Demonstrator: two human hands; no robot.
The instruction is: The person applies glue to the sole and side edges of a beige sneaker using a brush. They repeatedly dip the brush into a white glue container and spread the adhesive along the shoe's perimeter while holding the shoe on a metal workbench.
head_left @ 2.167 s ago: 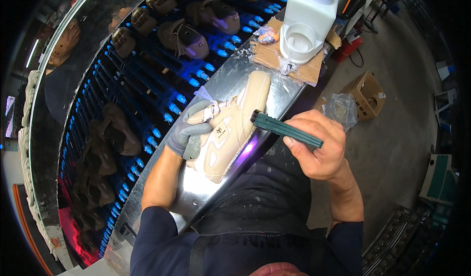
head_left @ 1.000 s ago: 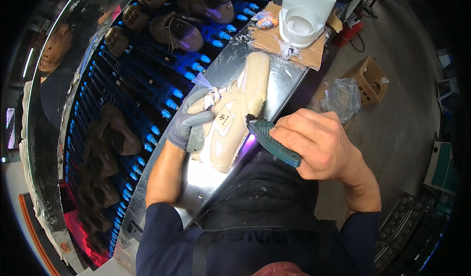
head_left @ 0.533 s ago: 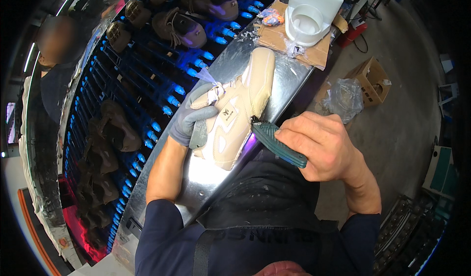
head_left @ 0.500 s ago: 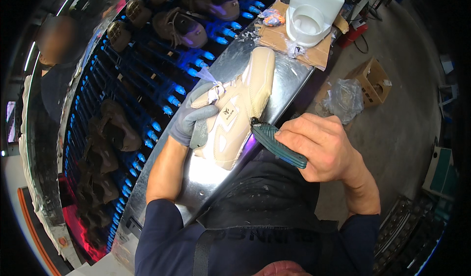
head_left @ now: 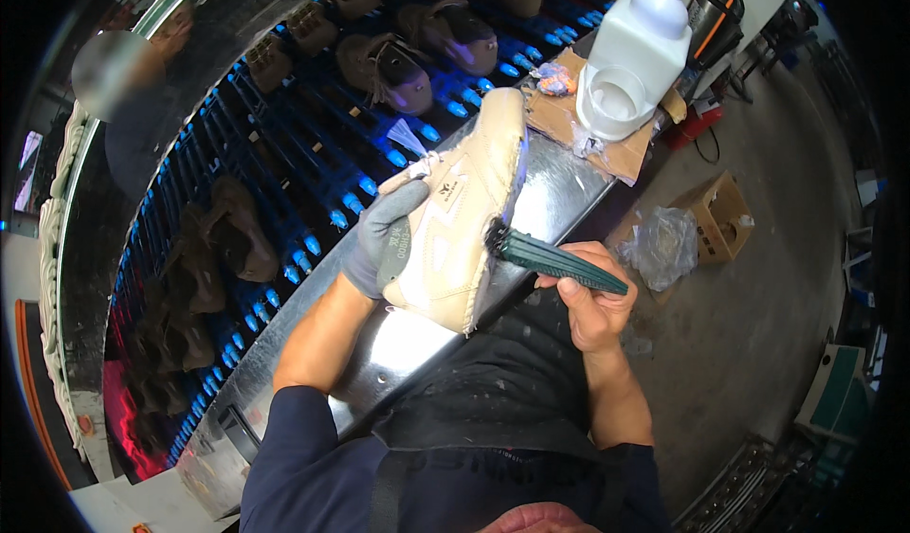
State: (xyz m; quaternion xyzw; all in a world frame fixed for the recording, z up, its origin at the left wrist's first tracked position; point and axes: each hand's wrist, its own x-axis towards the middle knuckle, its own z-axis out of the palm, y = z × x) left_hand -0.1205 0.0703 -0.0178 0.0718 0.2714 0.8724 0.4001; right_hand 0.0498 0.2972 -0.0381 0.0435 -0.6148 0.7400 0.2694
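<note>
A beige shoe upper (head_left: 466, 249) is tilted above the metal ledge, its toe end pointing away from me. My left hand (head_left: 381, 239), in a grey glove, is closed around its collar side, thumb lying across the side panel. Bare, my right hand (head_left: 595, 307) grips a dark green brush (head_left: 557, 260) by its ribbed handle. The brush's black bristles (head_left: 495, 235) touch the shoe's lower edge near the middle. The fingers behind the upper are hidden.
Shoe uppers (head_left: 396, 76) sit on a conveyor with blue-tipped rods, left of the metal ledge (head_left: 566, 192). A white plastic bottle (head_left: 640, 54) stands on cardboard (head_left: 623, 162) at its far end. A box (head_left: 722, 218) and plastic bag (head_left: 664, 249) lie on the floor. Someone (head_left: 133, 121) is at far left.
My right hand has turned from over the brush to below its handle. The bristles are a little higher along the shoe's edge, and the upper has tilted slightly. My view has shifted.
</note>
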